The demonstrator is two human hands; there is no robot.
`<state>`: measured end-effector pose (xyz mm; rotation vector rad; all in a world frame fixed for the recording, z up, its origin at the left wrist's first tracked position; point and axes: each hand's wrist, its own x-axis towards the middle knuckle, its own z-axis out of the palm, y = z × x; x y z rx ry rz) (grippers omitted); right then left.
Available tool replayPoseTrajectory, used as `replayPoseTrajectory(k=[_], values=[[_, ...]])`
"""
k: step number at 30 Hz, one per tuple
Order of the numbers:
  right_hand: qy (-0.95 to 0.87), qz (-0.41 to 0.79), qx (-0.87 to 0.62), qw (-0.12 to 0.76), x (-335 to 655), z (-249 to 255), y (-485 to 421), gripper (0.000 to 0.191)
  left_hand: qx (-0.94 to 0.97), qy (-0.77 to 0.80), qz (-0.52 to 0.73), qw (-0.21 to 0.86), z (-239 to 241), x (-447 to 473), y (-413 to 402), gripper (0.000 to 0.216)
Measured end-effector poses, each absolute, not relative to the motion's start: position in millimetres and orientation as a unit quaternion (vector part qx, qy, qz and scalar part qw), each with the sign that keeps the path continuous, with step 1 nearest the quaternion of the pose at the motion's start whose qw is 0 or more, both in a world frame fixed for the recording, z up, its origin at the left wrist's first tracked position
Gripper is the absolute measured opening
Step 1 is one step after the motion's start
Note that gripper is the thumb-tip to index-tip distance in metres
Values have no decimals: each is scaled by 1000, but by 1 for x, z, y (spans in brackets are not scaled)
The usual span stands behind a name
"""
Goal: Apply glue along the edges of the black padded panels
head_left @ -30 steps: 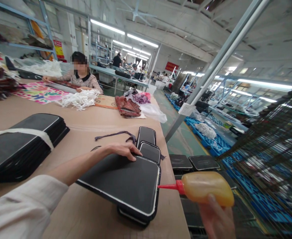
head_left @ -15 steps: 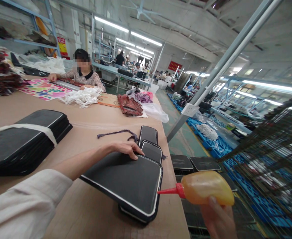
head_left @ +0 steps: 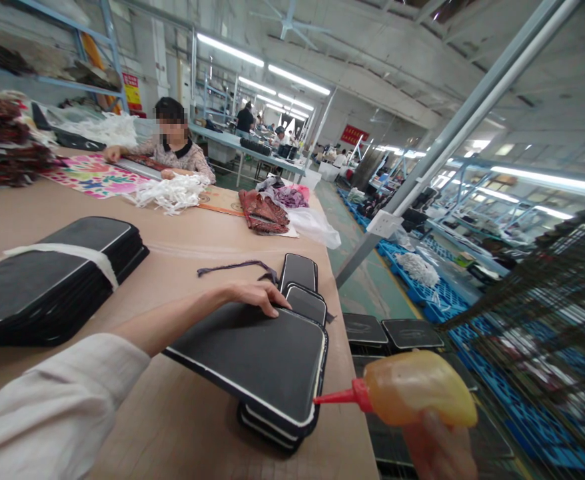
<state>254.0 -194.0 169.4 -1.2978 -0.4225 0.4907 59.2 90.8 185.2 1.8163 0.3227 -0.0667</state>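
My left hand (head_left: 261,297) grips the far edge of a black, round-cornered panel (head_left: 260,357) with a white line along its border. The panel lies tilted over other black panels (head_left: 268,430), whose edges show beneath. My right hand (head_left: 437,443) is wrapped round a squeeze bottle (head_left: 417,387) of amber liquid, held on its side. The bottle's red nozzle (head_left: 340,397) points left, its tip at the panel's right edge near the lower corner. Beyond my left hand lie smaller black panels (head_left: 298,272) and a dark fabric strip (head_left: 232,267).
At left on the brown table (head_left: 172,427) stands a stack of black panels (head_left: 52,287) tied with a white band. A co-worker (head_left: 177,143) sits across the table. Past its right edge are more black panels (head_left: 412,333), a metal post (head_left: 422,173) and a dark rack (head_left: 547,280).
The nozzle tip has moved along the panel's right edge toward the near corner. My left hand keeps its hold on the panel; the view has shifted slightly.
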Motion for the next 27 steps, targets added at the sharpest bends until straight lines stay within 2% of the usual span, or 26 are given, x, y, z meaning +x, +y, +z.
replayPoseTrajectory(k=[15,21,27], values=[[-168,207,-605,751,247,161,-199,48,763,151,-28,628,178,54,92,35],[-134,173,-584,782,264,144,-203,62,747,159,-30,644,168,54,96,39],[-115,147,-583,791,274,132,-202,61,711,152,-14,687,156,51,101,40]])
